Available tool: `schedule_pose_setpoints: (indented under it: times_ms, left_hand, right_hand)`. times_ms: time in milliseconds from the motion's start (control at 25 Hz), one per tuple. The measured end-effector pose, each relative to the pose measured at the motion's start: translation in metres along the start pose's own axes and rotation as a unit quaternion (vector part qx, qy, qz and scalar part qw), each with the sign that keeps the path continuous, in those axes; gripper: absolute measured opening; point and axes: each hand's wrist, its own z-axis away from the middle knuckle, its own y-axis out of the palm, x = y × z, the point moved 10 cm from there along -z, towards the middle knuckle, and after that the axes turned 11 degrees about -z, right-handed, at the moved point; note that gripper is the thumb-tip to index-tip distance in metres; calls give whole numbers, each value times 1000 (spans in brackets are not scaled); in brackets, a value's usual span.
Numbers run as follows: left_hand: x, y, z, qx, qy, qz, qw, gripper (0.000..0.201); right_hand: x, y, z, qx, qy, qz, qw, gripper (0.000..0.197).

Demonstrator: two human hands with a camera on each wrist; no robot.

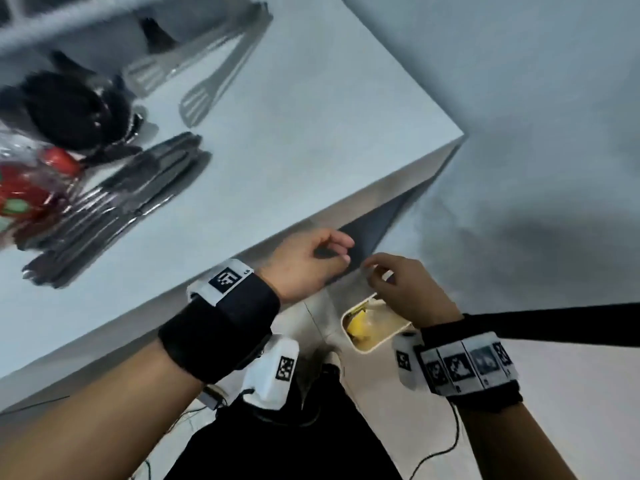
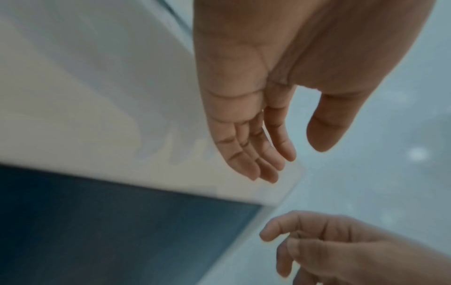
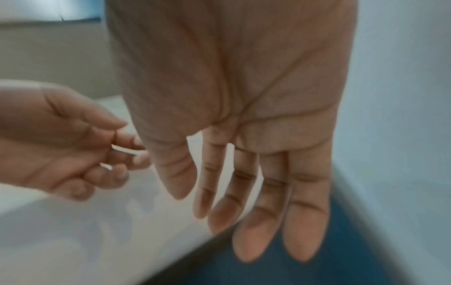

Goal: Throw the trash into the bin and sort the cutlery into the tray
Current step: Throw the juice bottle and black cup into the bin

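Head view, open cream bin (image 1: 375, 332) on the floor beside the table (image 1: 311, 133) corner, yellow trash (image 1: 356, 326) inside, left hand (image 1: 306, 261) and right hand (image 1: 408, 289) above it, both empty, fingers relaxed.

white open bin (image 1: 372, 344) on floor near table corner, yellow trash inside, dark cutlery pile (image 1: 114, 206) lying on table left, blurred

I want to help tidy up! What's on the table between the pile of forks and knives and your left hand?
Nothing: in the head view, only bare pale grey tabletop lies between the heap of metal forks and knives and the left hand.
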Motion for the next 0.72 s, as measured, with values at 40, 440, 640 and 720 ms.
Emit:
schedule_pose_setpoints:
  times_ms: [40, 440, 640, 720]
  left_hand:
    - [-5, -26, 17, -21, 8, 15, 1000, 19]
    - [49, -229, 150, -306, -16, 7, 952, 16]
    - [109, -309, 191, -387, -155, -180, 891, 38]
    - [131, -322, 193, -362, -215, -237, 876, 51]
  right_hand:
    - [38, 1, 5, 15, -44, 7, 999, 19]
    - [282, 75, -13, 73, -266, 82, 958, 22]
    - [352, 123, -58, 32, -295, 149, 943, 39]
    - [370, 145, -80, 25, -288, 184, 939, 49]
